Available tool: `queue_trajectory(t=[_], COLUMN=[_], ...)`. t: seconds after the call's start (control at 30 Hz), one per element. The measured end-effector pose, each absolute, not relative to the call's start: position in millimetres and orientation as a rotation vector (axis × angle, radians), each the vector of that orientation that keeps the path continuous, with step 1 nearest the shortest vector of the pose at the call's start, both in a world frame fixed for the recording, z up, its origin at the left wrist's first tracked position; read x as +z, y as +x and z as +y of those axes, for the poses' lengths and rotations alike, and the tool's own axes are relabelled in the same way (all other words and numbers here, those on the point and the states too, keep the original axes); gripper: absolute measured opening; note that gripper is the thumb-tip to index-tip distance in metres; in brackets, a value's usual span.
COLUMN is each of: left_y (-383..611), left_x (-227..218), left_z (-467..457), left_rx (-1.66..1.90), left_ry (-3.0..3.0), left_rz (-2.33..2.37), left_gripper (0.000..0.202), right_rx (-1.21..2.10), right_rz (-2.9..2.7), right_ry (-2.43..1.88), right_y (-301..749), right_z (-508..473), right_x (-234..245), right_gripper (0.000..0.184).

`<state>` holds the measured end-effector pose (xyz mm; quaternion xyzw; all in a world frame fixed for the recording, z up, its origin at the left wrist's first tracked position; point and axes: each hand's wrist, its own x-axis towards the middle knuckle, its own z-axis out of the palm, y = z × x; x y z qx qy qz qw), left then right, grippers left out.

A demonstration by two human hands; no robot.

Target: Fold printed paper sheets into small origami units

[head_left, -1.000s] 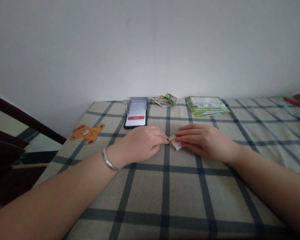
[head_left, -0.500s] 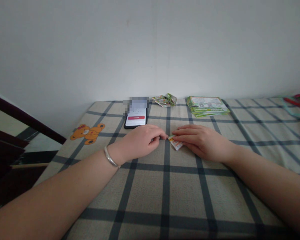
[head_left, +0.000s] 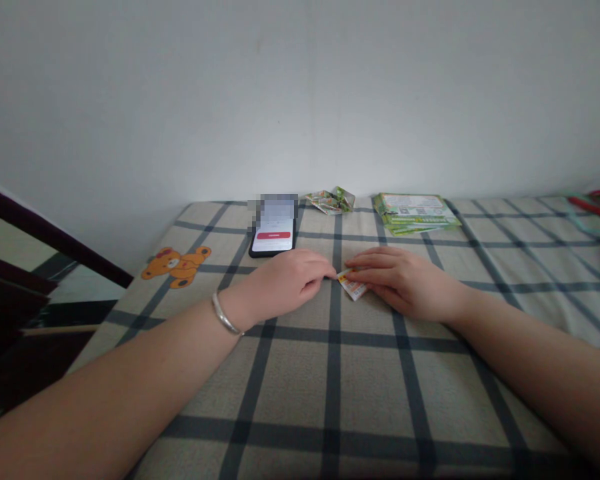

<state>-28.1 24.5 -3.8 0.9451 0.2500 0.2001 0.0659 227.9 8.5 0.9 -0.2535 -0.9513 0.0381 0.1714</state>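
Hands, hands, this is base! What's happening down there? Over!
Left hand curled, fingertips at corner of the folded paper. Right hand flat, pressing it on the cloth. Phone and leaflet stack behind, out of the way.

Plain white wall (head_left: 300, 93), checked cloth-covered table (head_left: 330, 373), dark wood frame (head_left: 40, 233) left

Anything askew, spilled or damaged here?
Nothing spilled or damaged. Mildly untidy only: the leaflet stack by the wall is fanned unevenly, and a crumpled-looking folded paper lies loose between it and the phone. The paper slip sits skewed to the grid of the cloth, under the right hand, left hand at its corner.
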Motion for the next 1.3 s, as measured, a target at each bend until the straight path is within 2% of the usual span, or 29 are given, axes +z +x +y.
queue_trajectory(t=[0.3, 0.5, 0.9, 1.3], left_y=[-25, -19, -16, -13], left_x=[0, 3, 4, -2], left_z=[18, 10, 8, 3], left_rx=[0.581, 0.494, 0.513, 0.603], left_ry=[3.004, 3.076, 2.899, 2.758], left_rz=[0.71, 0.773, 0.928, 1.025], left_gripper=[0.03, 0.024, 0.019, 0.025], right_rx=[0.113, 0.1, 0.187, 0.32], right_rz=[-2.701, -2.641, -2.626, -2.649], right_ry=[-0.73, -0.81, -0.848, -0.785], right_y=[228, 227, 227, 229], right_z=[10, 10, 4, 3], right_x=[0, -1, 6, 10], right_gripper=[0.034, 0.032, 0.029, 0.029])
